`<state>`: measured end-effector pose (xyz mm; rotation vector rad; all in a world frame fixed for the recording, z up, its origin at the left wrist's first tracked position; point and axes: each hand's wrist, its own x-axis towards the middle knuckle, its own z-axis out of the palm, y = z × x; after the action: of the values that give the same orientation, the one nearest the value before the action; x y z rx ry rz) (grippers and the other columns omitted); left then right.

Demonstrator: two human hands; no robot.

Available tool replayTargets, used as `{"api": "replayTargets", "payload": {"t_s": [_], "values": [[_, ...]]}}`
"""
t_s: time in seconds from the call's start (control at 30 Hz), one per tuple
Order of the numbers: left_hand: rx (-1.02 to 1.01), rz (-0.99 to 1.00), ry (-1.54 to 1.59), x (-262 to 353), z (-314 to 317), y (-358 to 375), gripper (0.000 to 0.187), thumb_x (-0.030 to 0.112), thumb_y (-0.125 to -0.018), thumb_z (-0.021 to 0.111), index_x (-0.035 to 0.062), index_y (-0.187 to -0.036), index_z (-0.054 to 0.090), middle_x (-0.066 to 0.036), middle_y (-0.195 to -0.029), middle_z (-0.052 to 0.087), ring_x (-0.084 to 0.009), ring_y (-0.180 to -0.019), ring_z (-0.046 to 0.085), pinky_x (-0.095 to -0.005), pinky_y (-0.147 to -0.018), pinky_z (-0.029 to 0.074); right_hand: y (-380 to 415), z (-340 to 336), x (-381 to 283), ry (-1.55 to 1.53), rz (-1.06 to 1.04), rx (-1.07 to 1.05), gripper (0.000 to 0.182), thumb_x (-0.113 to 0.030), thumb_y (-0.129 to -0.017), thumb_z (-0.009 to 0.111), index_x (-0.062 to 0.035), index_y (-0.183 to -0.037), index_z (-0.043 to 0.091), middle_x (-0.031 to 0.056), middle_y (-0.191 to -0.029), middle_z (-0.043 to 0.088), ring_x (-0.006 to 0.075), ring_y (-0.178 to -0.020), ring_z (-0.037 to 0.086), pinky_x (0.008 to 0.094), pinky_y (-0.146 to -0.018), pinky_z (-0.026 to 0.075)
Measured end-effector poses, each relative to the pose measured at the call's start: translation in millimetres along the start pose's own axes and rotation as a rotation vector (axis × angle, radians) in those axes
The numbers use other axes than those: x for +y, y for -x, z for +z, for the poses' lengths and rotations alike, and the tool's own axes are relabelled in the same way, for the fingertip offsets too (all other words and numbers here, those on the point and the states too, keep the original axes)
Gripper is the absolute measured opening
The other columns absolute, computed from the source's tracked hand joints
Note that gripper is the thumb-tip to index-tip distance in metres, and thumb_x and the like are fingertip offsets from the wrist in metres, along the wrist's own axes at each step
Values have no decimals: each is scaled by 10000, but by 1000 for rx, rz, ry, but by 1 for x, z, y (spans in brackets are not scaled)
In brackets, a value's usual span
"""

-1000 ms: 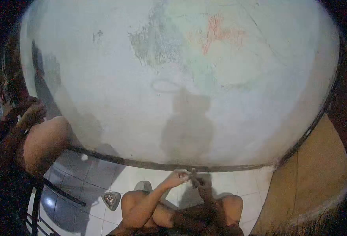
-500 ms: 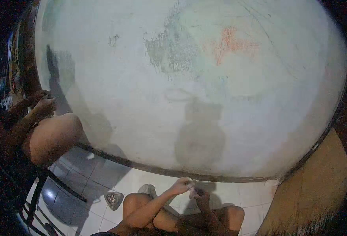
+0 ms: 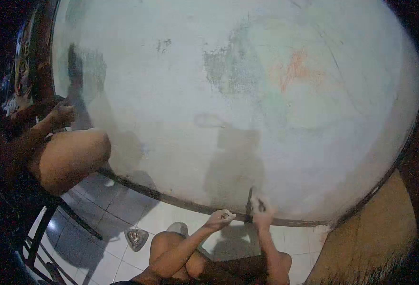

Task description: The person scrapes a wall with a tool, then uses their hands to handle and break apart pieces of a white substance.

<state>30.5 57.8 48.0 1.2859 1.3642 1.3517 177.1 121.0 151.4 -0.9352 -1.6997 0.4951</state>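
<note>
My left hand (image 3: 220, 220) is closed just below the rim of a large white surface (image 3: 171, 118), with something small and pale at its fingers that I cannot make out. To its right, my right hand (image 3: 262, 208) is over the lower edge of that surface, its fingers smeared by motion. A dark narrow shape beside the right hand looks like its shadow. Both forearms lie above my crossed bare legs (image 3: 171, 251).
Another person's hand (image 3: 62, 114) and bent knee (image 3: 71, 154) are at the left. A small triangular dish (image 3: 136, 239) with bits in it rests on the tiled floor (image 3: 109, 228). A black metal frame (image 3: 79, 221) stands lower left, a tan panel (image 3: 371, 223) lower right.
My right hand has moved up and right, away from the left hand and over the surface's edge. The left hand has stayed nearly in place. The view has shifted slightly.
</note>
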Motion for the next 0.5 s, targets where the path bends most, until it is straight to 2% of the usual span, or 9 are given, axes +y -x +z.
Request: {"api": "replayTargets", "payload": {"t_s": [0.07,0.13,0.17,0.2,0.23,0.27,0.4,0.43,0.5], "values": [[41,18,-187,2,-3,1,357,422,-829,576,69,-794,611,-78,-662,595,-199,-641,579,-340,-609,460,-57,-15,-67,34,-392,68,75,-59,-768,642,-33,-837,627,86,-769,586,221,-670,549,341,-616,439],[28,52,-290,23,-5,8,278,376,-823,568,101,-809,604,-128,-701,597,-304,-666,584,-406,-615,468,-101,-15,-105,190,-571,256,115,-42,-761,650,-17,-873,646,96,-683,517,217,-594,510,326,-556,420],[22,59,-284,33,-6,14,278,376,-823,568,101,-809,604,-128,-701,597,-304,-666,584,-406,-615,468,-118,-15,-131,174,-575,275,114,-35,-761,641,-18,-873,634,106,-704,518,233,-620,510,332,-575,420],[0,222,-366,39,-8,20,268,362,-814,573,97,-839,594,-128,-729,592,-305,-670,582,-411,-614,467,-134,-13,-157,157,-578,294,113,-27,-761,631,-19,-873,623,117,-724,519,249,-647,510,337,-593,420],[-20,385,-447,42,-10,22,264,349,-806,578,93,-869,584,-128,-757,588,-305,-674,579,-417,-613,467,-151,-9,-172,143,-698,317,126,-20,-762,625,-8,-887,622,125,-716,504,254,-641,502,343,-585,418],[-22,391,-443,37,-10,20,264,349,-806,578,93,-869,584,-128,-757,588,-305,-674,579,-417,-613,467,-165,-5,-184,127,-818,339,139,-13,-763,619,2,-901,621,132,-707,489,259,-635,494,348,-577,416],[-137,386,-597,20,-10,16,282,334,-791,588,81,-914,565,-133,-813,582,-308,-696,584,-430,-611,472,-195,17,-201,148,-940,383,220,18,-756,582,15,-974,612,128,-709,452,263,-635,480,360,-557,405],[-138,396,-603,-1,24,29,282,334,-791,588,81,-913,566,-133,-813,582,-308,-696,584,-432,-610,472,-199,18,-208,153,-947,387,220,18,-756,582,15,-974,612,128,-709,452,263,-635,480,360,-557,405],[-145,413,-616,5,121,14,280,333,-791,587,81,-912,566,-134,-813,583,-309,-697,585,-435,-610,472,-202,21,-227,188,-1078,418,132,95,-677,575,42,-798,585,113,-678,460,236,-586,478,329,-518,400]]}}
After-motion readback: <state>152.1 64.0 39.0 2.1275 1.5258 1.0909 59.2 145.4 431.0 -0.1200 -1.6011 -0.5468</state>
